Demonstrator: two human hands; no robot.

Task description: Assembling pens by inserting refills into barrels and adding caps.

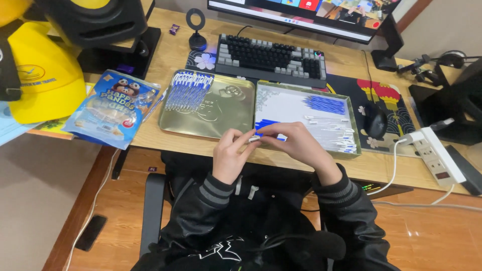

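Both my hands, left [228, 153] and right [293, 140], pinch one small white pen part [254, 138] between them, its axis three-to-nine; box [351, 113] at twelve.

tin lid [211, 123]: glossy gold metal | desk [170, 55]: matt light wood | snack bag [113, 108]: shiny plastic

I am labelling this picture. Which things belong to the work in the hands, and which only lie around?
In use: left hand, right hand, small white pen part, white-lined tray, gold tin lid with blue-and-white pens.

Lying about: keyboard, mouse, snack bag, yellow cap, power strip.
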